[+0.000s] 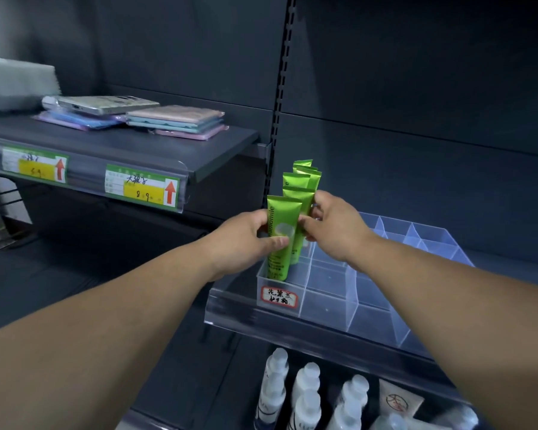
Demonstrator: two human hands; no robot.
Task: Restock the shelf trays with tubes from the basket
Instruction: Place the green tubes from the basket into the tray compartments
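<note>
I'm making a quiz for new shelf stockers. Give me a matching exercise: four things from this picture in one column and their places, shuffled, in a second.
Things:
1 front green tube
2 white bottles
3 stacked flat cases
4 handwritten label

Places:
A on the front of the clear tray
B on the lower shelf, under the tray
C gripped by the left hand, standing in the tray's front left compartment
D on the upper left shelf

Pairs: 1-C, 2-B, 3-D, 4-A

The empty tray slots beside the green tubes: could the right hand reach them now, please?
Probably yes: the right hand is over the clear tray and nothing covers those slots, though it holds a green tube.
</note>
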